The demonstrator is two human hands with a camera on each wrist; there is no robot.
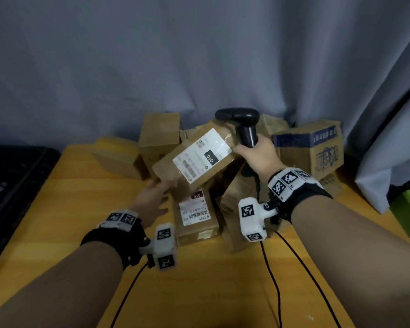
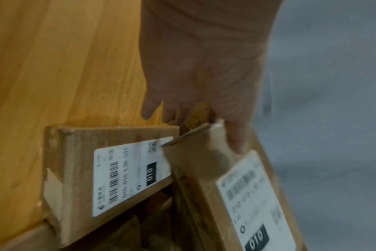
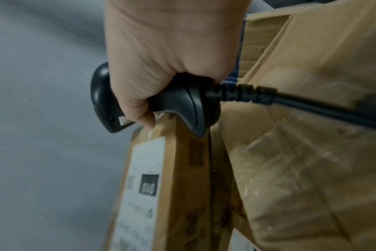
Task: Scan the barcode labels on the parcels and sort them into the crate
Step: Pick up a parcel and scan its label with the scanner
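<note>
Tilting above the heap, a flat cardboard parcel [image 1: 194, 157] shows its white shipping label [image 1: 202, 155], marked "010", face up toward the head camera. Left hand [image 1: 155, 197] holds the parcel's lower corner: thumb on top beside the label in the left wrist view, fingers curled underneath. Right hand [image 1: 256, 157] wraps fully round the handle of a black barcode scanner [image 1: 240, 124]; scanner head points left, above the parcel's upper end. In the right wrist view the scanner base sits close against the parcel's edge; contact cannot be told. Its black cable [image 1: 273, 275] trails back over the table toward the person.

Directly below the held parcel, a second labelled parcel [image 1: 195, 215] lies flat on the wooden table [image 1: 76, 209], barcode and "010" legible. Behind: a pile of plain brown cartons [image 1: 159, 136], and a carton with blue print [image 1: 314, 147] at right. A dark crate [image 1: 12, 185] stands off the table's left edge. Grey curtain [image 1: 175, 55] as backdrop. Both wrists carry black straps with white marker blocks.
</note>
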